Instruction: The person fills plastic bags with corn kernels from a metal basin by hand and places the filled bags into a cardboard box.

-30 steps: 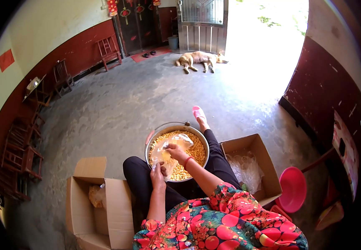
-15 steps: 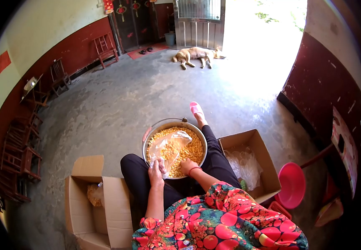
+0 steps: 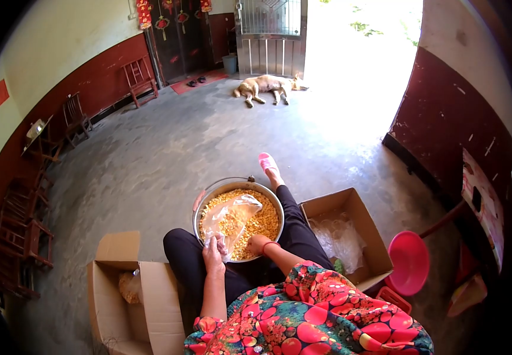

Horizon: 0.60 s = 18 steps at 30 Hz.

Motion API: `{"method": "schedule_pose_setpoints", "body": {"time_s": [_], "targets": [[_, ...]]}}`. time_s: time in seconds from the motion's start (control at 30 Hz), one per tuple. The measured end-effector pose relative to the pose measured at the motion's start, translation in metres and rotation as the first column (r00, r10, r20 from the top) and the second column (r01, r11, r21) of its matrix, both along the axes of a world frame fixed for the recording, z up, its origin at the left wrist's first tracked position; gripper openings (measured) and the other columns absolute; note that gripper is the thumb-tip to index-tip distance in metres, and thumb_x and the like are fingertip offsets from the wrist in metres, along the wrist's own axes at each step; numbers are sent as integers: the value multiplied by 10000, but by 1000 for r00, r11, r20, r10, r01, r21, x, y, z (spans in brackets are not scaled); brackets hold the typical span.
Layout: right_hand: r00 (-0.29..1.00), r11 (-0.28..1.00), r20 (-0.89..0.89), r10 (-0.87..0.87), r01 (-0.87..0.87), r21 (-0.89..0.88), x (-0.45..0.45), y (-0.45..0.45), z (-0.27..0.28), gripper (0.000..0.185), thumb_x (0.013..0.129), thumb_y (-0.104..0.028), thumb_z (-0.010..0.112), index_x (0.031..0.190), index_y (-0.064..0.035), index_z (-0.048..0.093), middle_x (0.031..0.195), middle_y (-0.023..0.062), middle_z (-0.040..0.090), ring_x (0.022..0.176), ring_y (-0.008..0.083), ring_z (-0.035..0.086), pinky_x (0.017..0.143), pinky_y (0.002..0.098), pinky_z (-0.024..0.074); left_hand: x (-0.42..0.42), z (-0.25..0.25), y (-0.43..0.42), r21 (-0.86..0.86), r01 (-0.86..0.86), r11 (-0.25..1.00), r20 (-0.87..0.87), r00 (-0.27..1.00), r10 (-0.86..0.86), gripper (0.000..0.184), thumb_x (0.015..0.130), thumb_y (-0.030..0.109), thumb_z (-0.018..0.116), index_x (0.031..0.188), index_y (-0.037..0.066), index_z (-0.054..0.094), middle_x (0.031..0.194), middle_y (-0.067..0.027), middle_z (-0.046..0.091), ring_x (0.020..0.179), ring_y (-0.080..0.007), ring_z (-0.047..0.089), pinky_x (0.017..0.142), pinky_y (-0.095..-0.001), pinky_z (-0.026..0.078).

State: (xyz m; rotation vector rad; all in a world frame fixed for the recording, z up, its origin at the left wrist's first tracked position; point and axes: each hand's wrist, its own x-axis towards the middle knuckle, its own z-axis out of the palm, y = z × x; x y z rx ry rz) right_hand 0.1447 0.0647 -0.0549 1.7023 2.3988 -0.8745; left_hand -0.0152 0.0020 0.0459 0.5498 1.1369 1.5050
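A round metal bucket (image 3: 196, 218) with a wire handle sits between my legs, full of yellow corn kernels (image 3: 263, 222). My left hand (image 3: 213, 251) is closed on the gathered edge of a clear plastic bag (image 3: 245, 205) at the bucket's near left rim. The bag lies over the kernels, and some kernels show in or through it. My right hand (image 3: 257, 244), with a red band at the wrist, reaches into the kernels at the near right side, beside the bag. Its fingertips are hidden.
On my left stands an open cardboard box (image 3: 164, 296) with a filled bag (image 3: 130, 287) inside. To the right are another box (image 3: 376, 242) with clear plastic bags (image 3: 341, 239) and a pink basin (image 3: 409, 260). A dog (image 3: 267, 87) lies near the doorway; wooden chairs (image 3: 25, 219) line the left wall.
The whole view has shifted a little, so everything appears slightly further left and lower. Both hands keep about the same places at the bucket.
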Motion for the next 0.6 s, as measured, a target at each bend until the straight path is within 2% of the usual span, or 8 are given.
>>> {"method": "schedule_pose_setpoints", "body": {"time_s": [0.13, 0.2, 0.23, 0.27, 0.37, 0.47, 0.57, 0.6], "targets": [[943, 977, -257, -212, 206, -52, 10, 1, 23, 253, 694, -262, 504, 800, -55, 604, 684, 117, 587, 686, 240, 569, 600, 330, 459, -1, -1, 1, -2, 5, 1000, -22, 1000, -5, 213, 812, 220, 459, 795, 27, 550, 530, 13, 450, 415, -47, 393, 387, -168, 323], [564, 689, -455, -689, 317, -651, 16, 5, 32, 194, 718, -213, 512, 797, -51, 584, 575, 60, 534, 645, 208, 561, 494, 297, 457, 0, 0, 0, -3, 2, 1000, -20, 1000, -2, 213, 812, 220, 459, 794, 29, 551, 531, 13, 450, 417, -46, 395, 387, -168, 324], [482, 618, -442, -757, 306, -725, 17, 0, 55, 145, 726, -170, 527, 793, -46, 559, 576, 29, 493, 621, 180, 550, 436, 266, 443, 0, 0, 0, -5, -1, 1000, -18, 1000, 1, 213, 812, 221, 459, 792, 30, 552, 532, 13, 450, 419, -46, 396, 387, -168, 324], [482, 618, -442, -757, 306, -724, 17, -1, 57, 145, 726, -170, 527, 793, -46, 559, 576, 29, 493, 621, 180, 550, 436, 266, 443, 0, -1, 0, -5, -1, 1000, -18, 1000, 1, 213, 812, 221, 459, 792, 30, 552, 532, 13, 450, 419, -46, 396, 387, -168, 324], [254, 539, -478, -841, 303, -786, 19, -2, 54, 158, 729, -168, 530, 810, -33, 544, 648, 43, 515, 603, 159, 539, 454, 272, 450, -2, -5, 1, 8, 12, 1000, -20, 1000, -12, 211, 811, 221, 460, 795, 32, 551, 534, 12, 451, 421, -45, 399, 387, -167, 325], [327, 721, -652, -684, 168, -672, 31, 7, 24, 168, 741, -174, 519, 837, -37, 537, 689, 45, 523, 599, 141, 536, 473, 268, 457, -1, -4, 2, 3, 10, 1000, -25, 1000, -10, 209, 811, 221, 459, 795, 34, 550, 534, 11, 452, 421, -45, 400, 387, -167, 325], [559, 915, -733, -387, 136, -380, 27, 10, 23, 173, 755, -173, 503, 854, -34, 530, 690, 44, 532, 608, 141, 537, 499, 269, 460, -1, -5, 2, -10, 9, 1000, 3, 1000, -9, 207, 812, 219, 459, 790, 35, 550, 533, 9, 453, 421, -45, 399, 386, -166, 326], [301, 738, -678, -671, 178, -651, 18, 7, 41, 173, 757, -170, 501, 853, -29, 530, 687, 44, 535, 607, 139, 536, 514, 264, 462, -2, -8, 3, -16, 12, 1000, -1, 1000, -12, 198, 811, 218, 463, 794, 43, 553, 534, 9, 453, 424, -54, 404, 386, -176, 329]]}}
